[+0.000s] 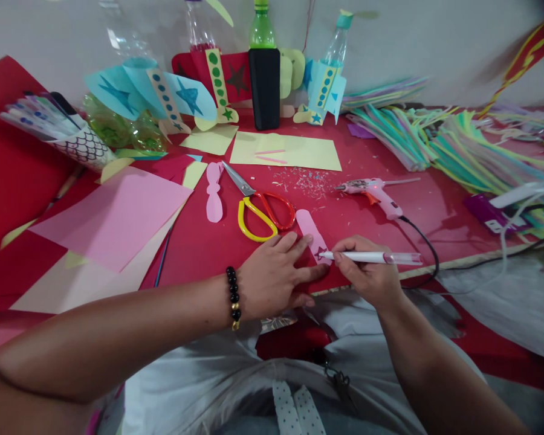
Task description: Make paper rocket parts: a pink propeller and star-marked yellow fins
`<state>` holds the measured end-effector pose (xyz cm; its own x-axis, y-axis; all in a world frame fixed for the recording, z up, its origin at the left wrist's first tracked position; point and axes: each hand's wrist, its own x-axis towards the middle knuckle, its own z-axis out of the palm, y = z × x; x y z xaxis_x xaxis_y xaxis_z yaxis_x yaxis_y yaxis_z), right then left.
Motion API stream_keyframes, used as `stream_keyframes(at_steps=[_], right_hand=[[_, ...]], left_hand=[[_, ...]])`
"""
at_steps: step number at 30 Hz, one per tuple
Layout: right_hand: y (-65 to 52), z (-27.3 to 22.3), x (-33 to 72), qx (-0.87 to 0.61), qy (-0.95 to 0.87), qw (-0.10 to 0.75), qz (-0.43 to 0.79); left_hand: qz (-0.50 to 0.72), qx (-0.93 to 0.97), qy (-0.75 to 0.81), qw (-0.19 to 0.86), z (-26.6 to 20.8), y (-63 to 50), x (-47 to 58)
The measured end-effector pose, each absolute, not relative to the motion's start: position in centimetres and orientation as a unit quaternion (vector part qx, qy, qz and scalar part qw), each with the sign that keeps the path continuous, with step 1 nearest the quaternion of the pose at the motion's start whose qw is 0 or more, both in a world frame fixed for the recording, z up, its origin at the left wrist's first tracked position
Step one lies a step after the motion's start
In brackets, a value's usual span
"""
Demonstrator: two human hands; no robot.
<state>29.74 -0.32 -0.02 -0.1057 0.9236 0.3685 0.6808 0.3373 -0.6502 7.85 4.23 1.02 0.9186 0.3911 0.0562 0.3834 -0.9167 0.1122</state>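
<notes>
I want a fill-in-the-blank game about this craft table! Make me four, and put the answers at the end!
1. The right hand holds a pen by a drawing shaped like a ____.
2. The fingers of the left hand are at a ____ paper strip.
3. The scissors have one red handle and one ____ handle.
4. The beaded bracelet is on the ____ wrist.

Missing words: star; pink; yellow; left.
</notes>
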Motion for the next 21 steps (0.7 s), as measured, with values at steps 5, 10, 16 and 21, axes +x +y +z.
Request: stream_keyframes(at_steps=[5, 10, 16, 21], right_hand=[[-0.37, -0.13, 29.83, -0.554, -0.727, 0.373, 0.161], [-0.45, -0.19, 29.72, -0.575, -0.706, 0.383, 0.156], [-0.4, -0.17, 29.65, -0.571, -0.705, 0.385, 0.168], [-0.44, -0.2, 29.66, -0.577, -0.696, 0.393, 0.17]], left_hand=[[0.038, 0.978, 0.198, 0.052, 1.02, 4.26, 7.82], [0.038, 0.978, 0.199, 0.051, 1.16, 4.21, 7.85], [0.037, 0.978, 0.199, 0.052, 1.14, 4.29, 7.87], [0.039, 0.978, 0.199, 0.053, 1.07, 4.24, 7.84]])
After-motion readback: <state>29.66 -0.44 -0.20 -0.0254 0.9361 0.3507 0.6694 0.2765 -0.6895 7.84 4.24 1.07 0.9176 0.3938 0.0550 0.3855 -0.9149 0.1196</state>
